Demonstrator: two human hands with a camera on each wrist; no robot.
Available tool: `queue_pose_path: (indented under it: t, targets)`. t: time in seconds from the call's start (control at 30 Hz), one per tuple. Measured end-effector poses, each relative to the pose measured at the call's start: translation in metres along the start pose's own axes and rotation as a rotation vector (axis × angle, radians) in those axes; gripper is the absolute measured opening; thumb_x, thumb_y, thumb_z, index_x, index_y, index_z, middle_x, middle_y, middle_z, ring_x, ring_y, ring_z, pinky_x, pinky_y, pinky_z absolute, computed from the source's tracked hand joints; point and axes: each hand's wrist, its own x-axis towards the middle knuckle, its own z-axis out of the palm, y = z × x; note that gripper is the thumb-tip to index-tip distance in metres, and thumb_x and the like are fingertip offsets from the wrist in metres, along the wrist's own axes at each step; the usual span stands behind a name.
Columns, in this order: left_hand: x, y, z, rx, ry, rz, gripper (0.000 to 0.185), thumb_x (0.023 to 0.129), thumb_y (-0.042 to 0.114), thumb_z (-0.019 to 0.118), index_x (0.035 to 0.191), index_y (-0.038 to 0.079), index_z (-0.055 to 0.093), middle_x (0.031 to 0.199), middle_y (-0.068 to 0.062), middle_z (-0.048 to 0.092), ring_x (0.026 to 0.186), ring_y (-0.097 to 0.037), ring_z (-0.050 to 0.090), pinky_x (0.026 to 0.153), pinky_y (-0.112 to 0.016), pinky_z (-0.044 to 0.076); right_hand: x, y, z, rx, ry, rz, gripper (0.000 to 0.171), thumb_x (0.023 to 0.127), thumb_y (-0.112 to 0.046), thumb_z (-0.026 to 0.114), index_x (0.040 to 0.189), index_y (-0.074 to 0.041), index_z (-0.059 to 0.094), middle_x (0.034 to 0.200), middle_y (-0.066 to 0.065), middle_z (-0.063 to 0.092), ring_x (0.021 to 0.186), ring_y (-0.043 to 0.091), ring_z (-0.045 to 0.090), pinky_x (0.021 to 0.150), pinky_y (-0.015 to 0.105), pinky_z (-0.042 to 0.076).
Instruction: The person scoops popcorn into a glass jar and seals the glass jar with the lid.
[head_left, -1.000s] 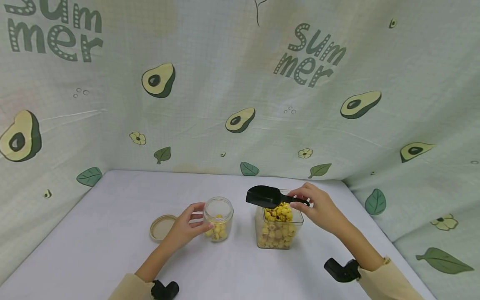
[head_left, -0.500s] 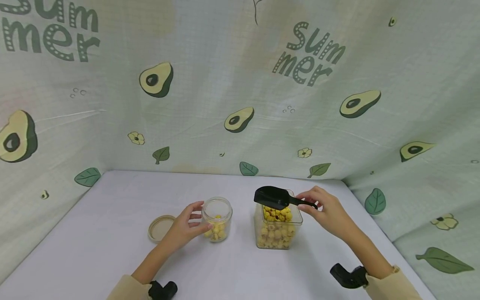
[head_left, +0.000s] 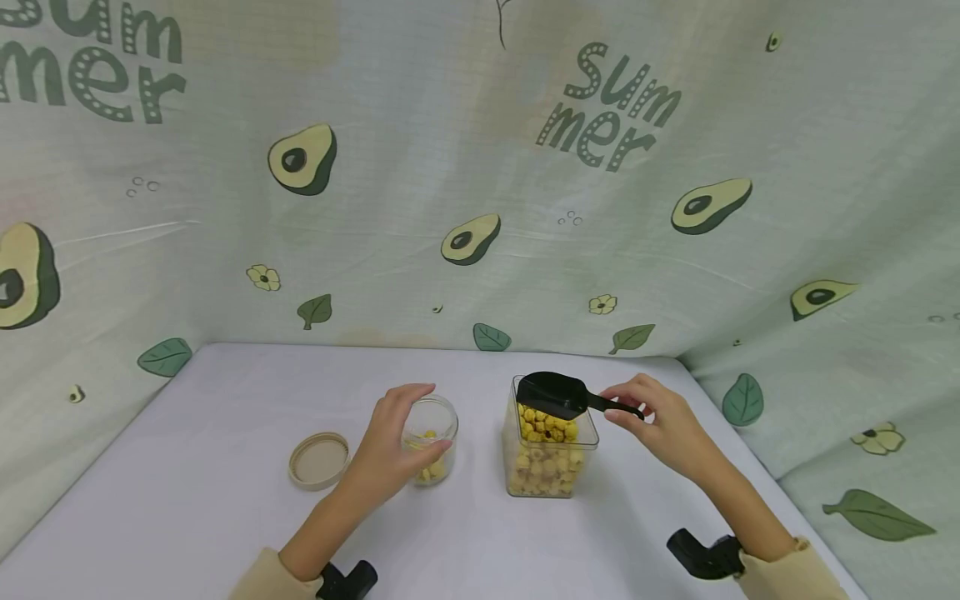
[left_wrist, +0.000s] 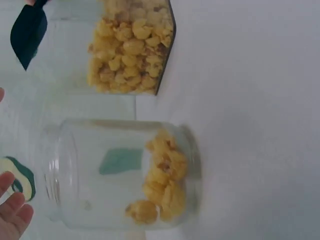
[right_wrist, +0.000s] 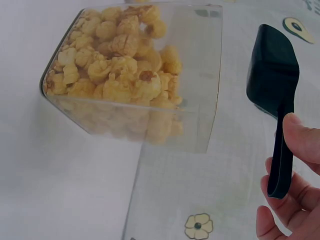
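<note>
Right hand (head_left: 663,421) pinching the handle of a black scoop (head_left: 557,394), thumb above and fingers curled below, as seen from the right wrist. Scoop bowl poised over the open top of a clear square container (head_left: 550,454), nearly full of yellow popcorn. Left hand (head_left: 393,446) cupped round the near side of a small round glass jar (head_left: 432,425), fingers arched over its mouth; whether gripping or only resting against the glass, cannot tell. Jar upright on the white table (head_left: 225,492), a shallow layer of popcorn at its bottom, just left of the square container and apart from it. Beige lid (head_left: 320,459) flat on the table, left of the jar, not touching it. Behind and to both sides, a pale green avocado-print cloth (head_left: 450,167). Left hand's fingers partly blocking the way from the scoop to the jar's mouth.
</note>
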Motion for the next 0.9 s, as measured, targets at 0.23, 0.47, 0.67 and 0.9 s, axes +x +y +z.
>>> queue_pose_path:
  t: [0.23,0.47,0.67,0.9]
  targets:
    - [0.004,0.029,0.021,-0.014,0.018,0.158,0.064,0.076,0.018,0.077,0.132,0.017,0.047,0.130,0.002,0.048,0.121,-0.015,0.046,0.099,-0.038,0.046,-0.003,0.004,-0.005,-0.006,0.009,0.005,0.020,0.080,-0.012,0.071,0.100,-0.011,0.068,0.083,-0.009,0.057,0.073,-0.001,0.047,0.061,0.022,0.044]
    - [0.009,0.043,0.047,-0.166,-0.061,0.162,0.066,0.077,0.010,0.075,0.135,0.013,0.043,0.131,-0.003,0.047,0.114,-0.017,0.052,0.092,-0.029,0.051,-0.005,0.010,-0.008,-0.024,0.017,0.005,0.020,0.079,-0.010,0.072,0.099,-0.010,0.068,0.083,-0.008,0.057,0.072,-0.002,0.046,0.061,0.021,0.044]
    - [0.011,0.039,0.068,-0.227,-0.162,0.029,0.070,0.081,0.014,0.072,0.140,0.008,0.035,0.134,-0.011,0.043,0.114,-0.022,0.051,0.092,-0.033,0.051,-0.006,0.015,-0.009,-0.042,0.025,0.005,0.020,0.079,-0.010,0.072,0.098,-0.009,0.068,0.083,-0.007,0.058,0.073,-0.002,0.046,0.060,0.022,0.044]
    - [0.012,0.031,0.085,-0.237,-0.229,-0.075,0.075,0.083,0.019,0.070,0.144,0.006,0.027,0.138,-0.016,0.038,0.115,-0.027,0.049,0.092,-0.035,0.051,-0.007,0.018,-0.011,-0.055,0.031,0.002,0.021,0.077,-0.009,0.073,0.097,-0.009,0.068,0.082,-0.007,0.058,0.073,-0.002,0.046,0.060,0.022,0.045]
